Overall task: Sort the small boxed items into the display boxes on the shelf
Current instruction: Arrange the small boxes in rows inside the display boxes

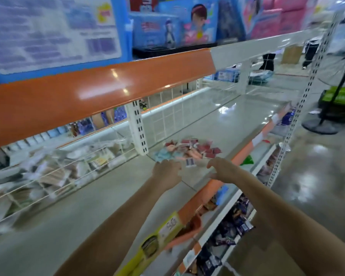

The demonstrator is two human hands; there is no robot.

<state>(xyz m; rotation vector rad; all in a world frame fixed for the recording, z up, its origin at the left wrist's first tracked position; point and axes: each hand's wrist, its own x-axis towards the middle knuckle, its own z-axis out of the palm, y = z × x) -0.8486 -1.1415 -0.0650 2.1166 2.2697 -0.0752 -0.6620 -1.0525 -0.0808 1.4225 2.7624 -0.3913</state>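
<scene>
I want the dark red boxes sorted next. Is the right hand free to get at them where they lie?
Probably yes. The right hand hovers just short of the pile, and the dark red boxes lie loose on the shelf beyond its fingers, nothing between. Motion blur leaves its grip unclear.

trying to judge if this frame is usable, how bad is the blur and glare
Head view: motion blur smears the clear display boxes at left and the pile of small boxed items; both hands stay fairly readable; ceiling-light glare streaks the orange shelf edge; wide-angle bending curves the shelves.
</scene>
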